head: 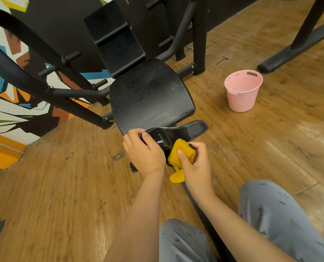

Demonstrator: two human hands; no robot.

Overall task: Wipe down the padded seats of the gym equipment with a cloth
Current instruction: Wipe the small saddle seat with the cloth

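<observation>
Open glossy plank floor (62,176) is seen left and right of one black padded seat (149,95), smooth, rounded and dust-scuffed, below a two-section back pad (115,40). One pink plastic bucket (240,101) stands well apart to the right. At the seat's front edge one stitched black flap (187,129) is gripped by the left hand (146,154). One folded, fleecy yellow cloth (182,152) is pinched at the flap's lower edge by the right hand (197,167).

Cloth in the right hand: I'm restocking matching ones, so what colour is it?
The cloth is plain mustard yellow, with no pattern; the head view shows it clearly.
</observation>
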